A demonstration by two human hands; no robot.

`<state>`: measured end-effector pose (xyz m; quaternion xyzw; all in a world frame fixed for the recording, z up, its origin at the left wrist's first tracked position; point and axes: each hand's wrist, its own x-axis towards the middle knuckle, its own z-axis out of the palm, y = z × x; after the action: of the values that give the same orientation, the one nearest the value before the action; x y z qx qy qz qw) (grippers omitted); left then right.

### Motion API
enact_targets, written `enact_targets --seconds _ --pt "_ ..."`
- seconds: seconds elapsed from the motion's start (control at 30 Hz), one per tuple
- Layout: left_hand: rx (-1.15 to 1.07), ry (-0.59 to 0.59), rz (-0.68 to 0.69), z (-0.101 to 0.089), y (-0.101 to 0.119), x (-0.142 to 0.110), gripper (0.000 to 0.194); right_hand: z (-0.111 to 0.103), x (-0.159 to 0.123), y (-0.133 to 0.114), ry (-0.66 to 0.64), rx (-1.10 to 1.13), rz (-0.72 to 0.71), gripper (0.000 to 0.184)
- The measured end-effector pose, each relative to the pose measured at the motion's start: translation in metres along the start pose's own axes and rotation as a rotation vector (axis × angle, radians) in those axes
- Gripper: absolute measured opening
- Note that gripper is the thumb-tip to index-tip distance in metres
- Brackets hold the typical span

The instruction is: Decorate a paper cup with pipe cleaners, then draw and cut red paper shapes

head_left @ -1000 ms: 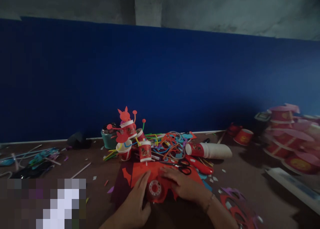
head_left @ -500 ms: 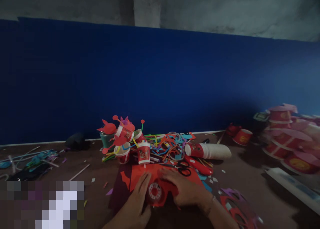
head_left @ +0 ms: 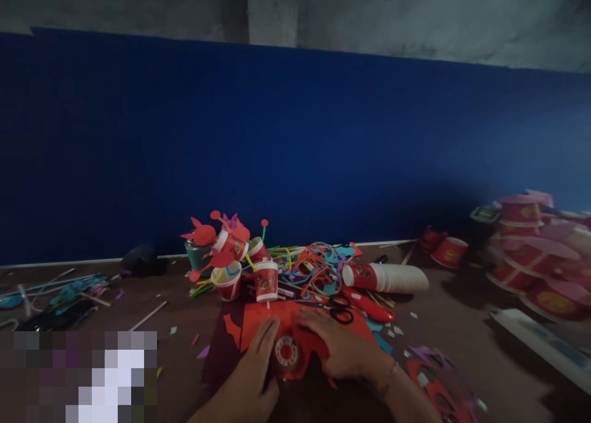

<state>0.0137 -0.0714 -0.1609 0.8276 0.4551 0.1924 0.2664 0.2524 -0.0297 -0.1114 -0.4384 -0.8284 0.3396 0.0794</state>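
Both hands lie on a sheet of red paper (head_left: 289,312) at the front of the brown table. My left hand (head_left: 259,358) rests with fingers stretched out on the paper's left part. Opposite it, my right hand (head_left: 339,346) presses flat with its fingers extended. A round white-rimmed disc, like a roll of tape (head_left: 279,351), lies flat between the hands. Nothing shows gripped in either hand, though the left thumb's underside is hidden. Black-handled scissors (head_left: 341,314) lie just beyond my right fingers.
Decorated paper cups (head_left: 266,281) stand behind the paper. A heap of coloured straws and scraps (head_left: 318,269) lies beside a stack of cups (head_left: 397,279) on its side. Cut red and purple paper (head_left: 436,380) is at the right. Pink-topped red cups (head_left: 526,257) are piled farther right.
The view has shifted very slightly. My hands keep the same places on the red paper.
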Motion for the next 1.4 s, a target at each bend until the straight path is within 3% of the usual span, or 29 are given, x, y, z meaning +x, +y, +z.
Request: enact_targets --seconds 0.13,0.33,0.5,0.63,0.73,1.0,1.4 --pt "0.015 0.019 0.017 0.001 -0.002 0.0 0.08 -0.003 0.0 -0.006 -0.078 -0.039 0.052 0.1" --pt "0.071 0.046 0.048 0.004 -0.004 -0.001 0.079 -0.001 0.0 -0.004 -0.017 -0.05 0.004 0.094" --pt "0.101 0.09 0.064 0.007 -0.005 0.0 0.066 -0.002 0.0 -0.005 -0.071 -0.052 0.028 0.098" --pt "0.107 0.139 0.067 0.009 -0.005 0.001 0.06 0.0 0.001 -0.004 -0.035 -0.04 0.024 0.097" --pt "0.125 0.142 0.079 0.009 -0.005 0.001 0.061 0.0 0.001 -0.003 -0.017 -0.041 0.016 0.095" --pt "0.166 0.133 0.112 0.012 -0.006 0.002 0.07 -0.008 -0.008 -0.014 -0.145 -0.106 0.098 0.104" --pt "0.163 0.175 0.026 0.014 -0.002 0.002 0.063 -0.001 -0.01 -0.013 0.001 -0.212 0.069 0.101"
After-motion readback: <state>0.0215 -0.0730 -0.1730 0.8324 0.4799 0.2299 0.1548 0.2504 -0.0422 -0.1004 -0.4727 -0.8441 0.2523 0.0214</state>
